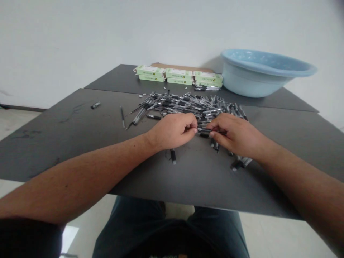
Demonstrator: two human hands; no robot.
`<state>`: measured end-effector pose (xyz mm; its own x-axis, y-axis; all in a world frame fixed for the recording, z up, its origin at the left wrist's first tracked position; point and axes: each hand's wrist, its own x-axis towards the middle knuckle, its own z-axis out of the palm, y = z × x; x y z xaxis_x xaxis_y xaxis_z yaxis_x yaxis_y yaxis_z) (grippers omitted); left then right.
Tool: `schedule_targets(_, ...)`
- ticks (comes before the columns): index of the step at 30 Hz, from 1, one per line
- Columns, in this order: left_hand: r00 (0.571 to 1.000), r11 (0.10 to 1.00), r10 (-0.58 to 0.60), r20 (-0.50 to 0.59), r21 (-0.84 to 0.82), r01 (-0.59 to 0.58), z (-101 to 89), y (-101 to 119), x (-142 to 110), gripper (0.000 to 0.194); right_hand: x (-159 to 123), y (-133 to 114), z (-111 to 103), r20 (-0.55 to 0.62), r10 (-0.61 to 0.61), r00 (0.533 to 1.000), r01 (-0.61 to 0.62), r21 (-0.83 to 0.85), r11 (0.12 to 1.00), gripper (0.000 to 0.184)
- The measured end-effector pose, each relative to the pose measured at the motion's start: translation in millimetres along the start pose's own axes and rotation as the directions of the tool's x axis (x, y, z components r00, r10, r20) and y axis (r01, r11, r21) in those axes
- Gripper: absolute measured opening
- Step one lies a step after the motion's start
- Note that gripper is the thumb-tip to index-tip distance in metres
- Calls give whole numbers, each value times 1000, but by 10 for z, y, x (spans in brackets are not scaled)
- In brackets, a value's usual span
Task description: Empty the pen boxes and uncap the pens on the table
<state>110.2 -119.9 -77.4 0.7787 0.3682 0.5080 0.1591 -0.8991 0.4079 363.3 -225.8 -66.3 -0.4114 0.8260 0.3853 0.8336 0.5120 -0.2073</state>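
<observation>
Between my two hands lies a black-and-clear pen [203, 130], roughly level, at the near edge of a big pile of pens [185, 102]. My left hand [177, 130] pinches its left end with thumb and curled forefinger. The thumb and fingers of my right hand [233, 134] close on the pen's right part. A few more pens lie under and just below my right hand, partly hidden by it. One short pen piece [173, 156] rests on the table below my left wrist.
Green-and-white boxes [178, 76] are stacked in a row at the back, with a few pens before the right one. A large light-blue basin [249, 80] stands at the back right. Loose pen parts, among them a thin refill [122, 117], lie on the left of the dark table [67, 143].
</observation>
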Motion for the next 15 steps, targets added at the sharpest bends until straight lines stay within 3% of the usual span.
schedule_targets(15,998,1000,-21,53,16,20,-6,22,7,9,-20,9,18,-4,27,1000,-27,23,999,11)
